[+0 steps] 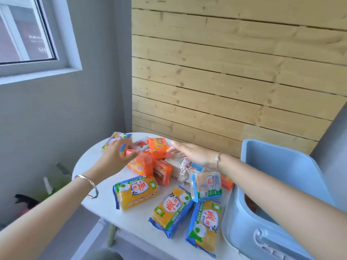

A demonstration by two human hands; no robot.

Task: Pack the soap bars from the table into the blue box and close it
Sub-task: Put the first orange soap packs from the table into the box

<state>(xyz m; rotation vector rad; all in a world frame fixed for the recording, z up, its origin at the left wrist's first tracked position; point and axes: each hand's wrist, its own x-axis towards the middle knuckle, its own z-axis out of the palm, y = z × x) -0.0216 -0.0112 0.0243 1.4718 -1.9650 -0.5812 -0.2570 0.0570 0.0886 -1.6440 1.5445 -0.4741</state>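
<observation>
Both hands, left (120,156) and right (189,152), reach open and seemingly empty over the soap bars (159,150) on the worktop (90,166); next, grasp some for the blue box (244,222).

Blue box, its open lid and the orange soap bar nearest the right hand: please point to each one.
blue box (242,228), head view, on its front wall.
lid (281,166), head view, on its inner face.
orange soap bar (158,148), head view, on its top face.

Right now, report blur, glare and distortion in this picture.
Head view: left hand smeared by motion blur; right hand slightly soft; wide-angle bending of the window frame and wooden wall; soft daylight, no harsh glare; soap bars legible.
</observation>
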